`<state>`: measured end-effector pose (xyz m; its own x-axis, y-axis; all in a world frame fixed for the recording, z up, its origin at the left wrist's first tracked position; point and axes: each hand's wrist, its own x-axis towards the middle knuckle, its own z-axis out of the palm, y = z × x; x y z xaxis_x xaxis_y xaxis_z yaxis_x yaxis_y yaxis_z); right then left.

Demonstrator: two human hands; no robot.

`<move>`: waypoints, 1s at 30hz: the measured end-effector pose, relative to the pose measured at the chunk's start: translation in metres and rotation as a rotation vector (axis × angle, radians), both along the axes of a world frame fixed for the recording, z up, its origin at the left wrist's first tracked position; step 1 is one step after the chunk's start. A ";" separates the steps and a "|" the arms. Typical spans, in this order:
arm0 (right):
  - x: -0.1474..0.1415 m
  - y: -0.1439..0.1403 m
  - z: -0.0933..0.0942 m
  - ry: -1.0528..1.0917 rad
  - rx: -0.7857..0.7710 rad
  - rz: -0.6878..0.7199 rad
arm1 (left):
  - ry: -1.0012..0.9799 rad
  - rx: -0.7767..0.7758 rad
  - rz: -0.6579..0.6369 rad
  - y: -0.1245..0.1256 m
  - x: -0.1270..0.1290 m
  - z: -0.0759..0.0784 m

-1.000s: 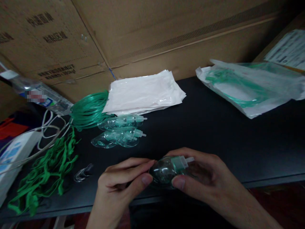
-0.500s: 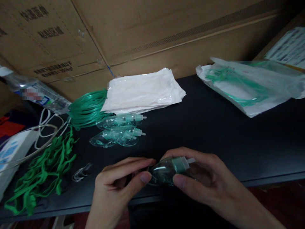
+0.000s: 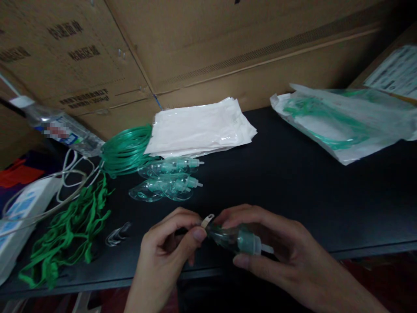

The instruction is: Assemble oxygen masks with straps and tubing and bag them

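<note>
Light, soft clear mask (image 3: 234, 238), likely slippery, pinched by left hand (image 3: 169, 248) and right hand (image 3: 276, 252), best gripped at stiff green connector (image 3: 248, 243), nearer than white pouch stack (image 3: 202, 126).

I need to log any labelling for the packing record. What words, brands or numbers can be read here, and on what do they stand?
Brown cardboard boxes behind the black table: dark print, upside down, too blurred to read.
Clear plastic bottle lying at left: label blurred out, unreadable.
White printed sheet at far right: lines too small to read.
Clear green-necked mask held in left hand and right hand: no text.
</note>
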<state>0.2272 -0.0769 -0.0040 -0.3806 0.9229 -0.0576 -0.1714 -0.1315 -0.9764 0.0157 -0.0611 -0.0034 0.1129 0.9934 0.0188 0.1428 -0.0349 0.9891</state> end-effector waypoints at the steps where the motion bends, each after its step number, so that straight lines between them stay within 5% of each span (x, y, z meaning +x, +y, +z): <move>1: 0.000 -0.001 0.000 -0.018 0.019 -0.002 | -0.001 0.002 -0.014 0.000 0.000 0.000; 13: -0.007 0.005 -0.004 -0.005 -0.055 -0.068 | 0.023 0.061 0.031 -0.003 -0.001 -0.004; 21: -0.030 0.007 -0.012 -0.249 0.204 -0.239 | 0.030 -0.138 0.217 -0.003 0.004 -0.002; 30: -0.046 0.004 -0.019 -0.246 0.288 -0.290 | 0.071 -0.040 0.269 -0.001 0.004 0.001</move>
